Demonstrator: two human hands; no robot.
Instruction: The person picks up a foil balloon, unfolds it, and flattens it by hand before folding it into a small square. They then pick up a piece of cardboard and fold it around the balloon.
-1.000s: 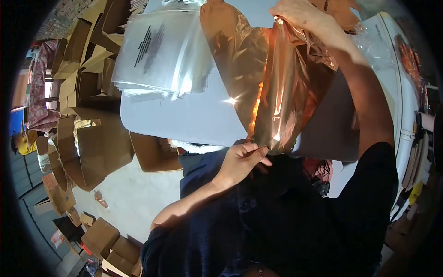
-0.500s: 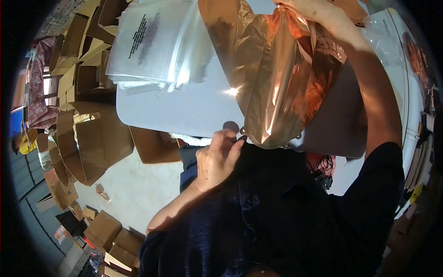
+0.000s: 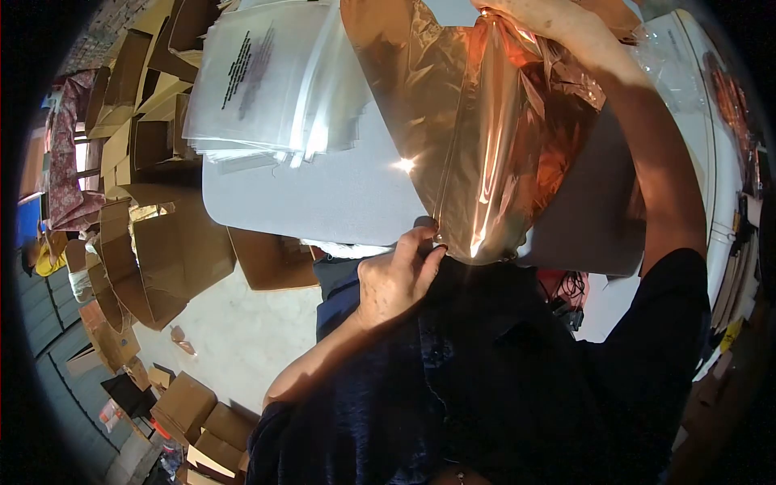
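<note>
A shiny rose-gold foil balloon [image 3: 485,137], flat and creased, hangs over the near edge of the grey-white table [image 3: 315,194], its rounded end against my dark shirt. At that end's left edge, my left hand [image 3: 400,279] pinches the small tab between thumb and forefinger. My right hand [image 3: 529,18] is at the top of the view, its fingers closed on the gathered foil. Part of that hand is cut off by the frame's upper edge.
A stack of clear plastic bags [image 3: 267,81] with black print lies at the table's left. Open cardboard boxes [image 3: 182,250] stand on the floor to the left. Clear plastic wrap [image 3: 671,69] lies at the upper right. Farther left is a person in yellow [image 3: 52,252].
My left hand has moved slightly right and up to the balloon's edge and now pinches its tab. My right hand has barely shifted, still holding the gathered foil.
</note>
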